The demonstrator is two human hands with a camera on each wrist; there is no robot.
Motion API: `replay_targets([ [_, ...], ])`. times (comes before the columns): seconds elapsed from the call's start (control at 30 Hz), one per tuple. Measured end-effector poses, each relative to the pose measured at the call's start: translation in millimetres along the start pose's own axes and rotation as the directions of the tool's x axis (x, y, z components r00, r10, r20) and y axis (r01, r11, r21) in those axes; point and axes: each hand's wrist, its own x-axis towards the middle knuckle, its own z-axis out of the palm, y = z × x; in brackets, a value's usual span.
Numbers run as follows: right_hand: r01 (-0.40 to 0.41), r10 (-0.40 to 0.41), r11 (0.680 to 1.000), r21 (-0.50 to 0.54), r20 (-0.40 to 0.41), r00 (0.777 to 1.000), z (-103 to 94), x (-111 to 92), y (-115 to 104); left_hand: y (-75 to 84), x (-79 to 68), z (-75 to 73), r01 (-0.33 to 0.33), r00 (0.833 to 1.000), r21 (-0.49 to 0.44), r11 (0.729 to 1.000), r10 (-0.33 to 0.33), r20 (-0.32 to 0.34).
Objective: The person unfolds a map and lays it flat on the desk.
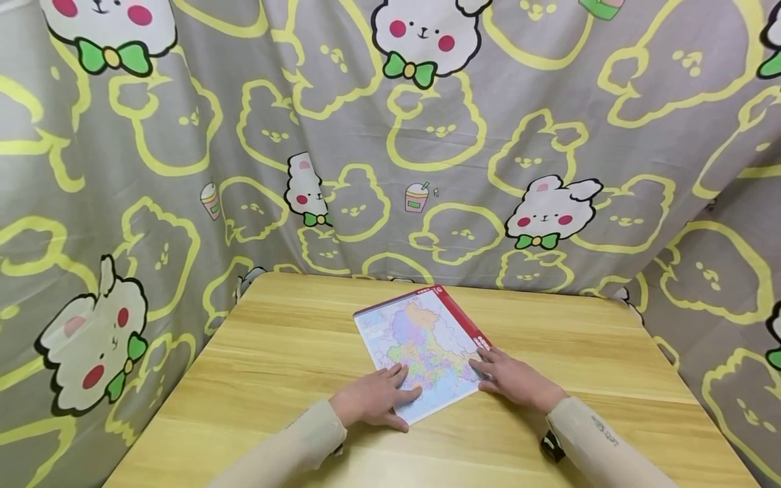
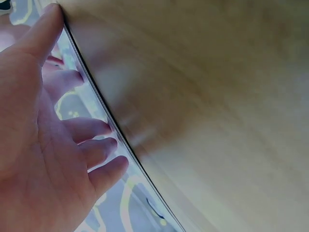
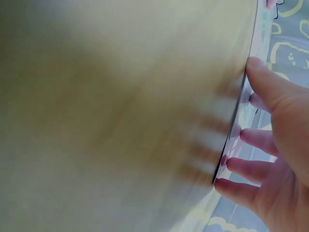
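A printed map (image 1: 430, 339) lies at an angle on the wooden table, flat and thin, with pastel-coloured regions, light blue sea and a red band along its upper right edge. The left hand (image 1: 373, 396) rests on its lower left edge, fingers spread over the print and thumb near the bottom corner. Across from it, the right hand (image 1: 515, 379) touches the right edge with its fingertips. From the side, the left wrist view shows the left hand (image 2: 43, 140) with extended fingers along the map's thin edge. In the right wrist view the right hand (image 3: 280, 159) has its fingertips along the edge.
The pale wooden table (image 1: 274, 346) stretches out around the map. Behind it and at both sides hangs a grey curtain (image 1: 360, 135) with cartoon rabbits and yellow outlines. Below the right sleeve (image 1: 604, 440) a dark wrist device (image 1: 552, 447) shows.
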Motion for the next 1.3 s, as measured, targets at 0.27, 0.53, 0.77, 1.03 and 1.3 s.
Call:
replay_targets([
  [0.27, -0.017, 0.017, 1.0, -0.01, -0.007, 1.0, 0.5, 9, 7, 4.5, 0.0, 1.1, -0.008, 1.0, 0.026, 1.0, 0.008, 0.007],
  [0.53, -0.023, 0.022, 0.999, -0.029, -0.035, 0.999, 0.1, 16, 15, 9.1, 2.8, 1.5, -0.022, 0.999, 0.072, 0.997, 0.024, -0.023],
  [0.77, -0.049, 0.048, 0.998, -0.037, -0.018, 0.999, 1.7, 20, 19, 13.5, 3.7, -0.9, -0.024, 0.999, 0.101, 0.995, 0.027, -0.03],
  [1.03, -0.047, 0.046, 0.998, -0.045, -0.024, 0.999, -1.9, 22, 18, 12.8, 2.7, -1.7, -0.02, 0.999, 0.037, 0.999, 0.022, -0.049],
  [1.3, -0.001, -0.001, 0.999, -0.054, -0.033, 0.999, -4.1, 19, -3, -14.1, -4.4, -5.2, 0.056, 0.995, -0.069, 0.996, -0.061, -0.079],
])
